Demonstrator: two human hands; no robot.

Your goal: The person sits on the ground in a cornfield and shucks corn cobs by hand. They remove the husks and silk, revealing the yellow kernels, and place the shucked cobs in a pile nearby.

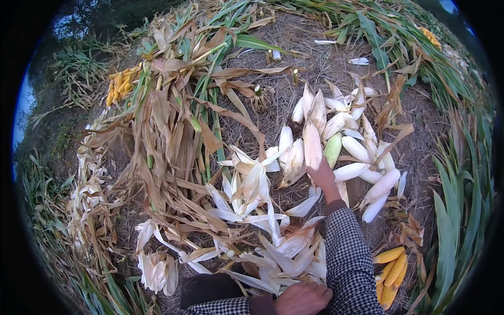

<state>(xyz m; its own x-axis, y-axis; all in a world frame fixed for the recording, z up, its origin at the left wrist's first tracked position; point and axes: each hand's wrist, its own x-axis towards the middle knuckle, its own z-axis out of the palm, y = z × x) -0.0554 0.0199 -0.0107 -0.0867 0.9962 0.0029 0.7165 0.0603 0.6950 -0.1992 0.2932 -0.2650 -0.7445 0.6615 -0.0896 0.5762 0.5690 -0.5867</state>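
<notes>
My right hand [323, 177] reaches into a pile of corn ears, most in pale husks. Its fingers close around the lower end of a pinkish-white husked-over ear [312, 147], which points away from me. Just right of that ear lies a greener one [333, 149]. My left hand [304, 298] rests low in the view, near my body, with its back up and fingers curled; the palm side is hidden. Stripped dry husks [289, 256] lie spread beyond it, one tuft with reddish-brown silk [297, 232].
Bare yellow cobs [391, 275] lie at lower right, with more yellow cobs [121, 84] at upper left. Cut, drying corn stalks [169, 130] are heaped on the left. Stubble stumps [258, 94] stick up from the straw-covered soil. Long green leaves [456, 236] line the right side.
</notes>
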